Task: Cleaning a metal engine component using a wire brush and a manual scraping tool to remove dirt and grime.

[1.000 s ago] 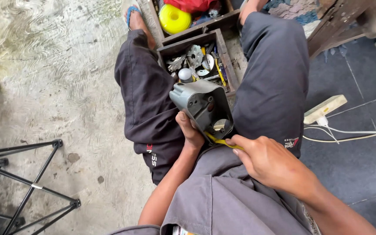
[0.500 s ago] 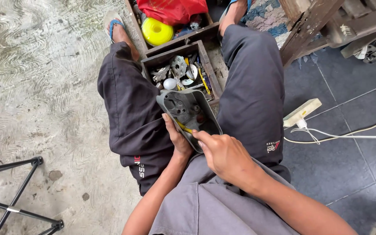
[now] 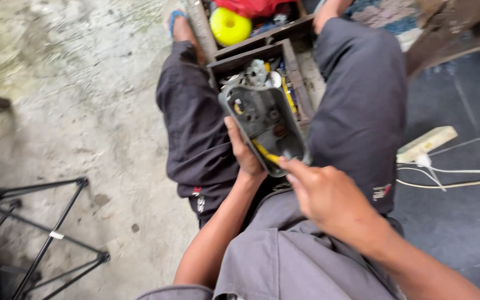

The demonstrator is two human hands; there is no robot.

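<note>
Since the earlier frame, right hand (image 3: pixel 329 197) has slid nearer, grip pinching a yellow-handled tool (image 3: pixel 266 153) inside the grey housing (image 3: pixel 262 125), which left hand (image 3: pixel 243 153) clasps open-side-up between the knees, before the wooden tray (image 3: pixel 290 72).

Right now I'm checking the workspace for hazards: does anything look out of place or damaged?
The grey housing held in the left hand is open, its insides and a yellow wire exposed; the right hand reaches into it. A power strip and white cables lie loose on the dark floor.

Grey shirt, dark grey trousers
</note>
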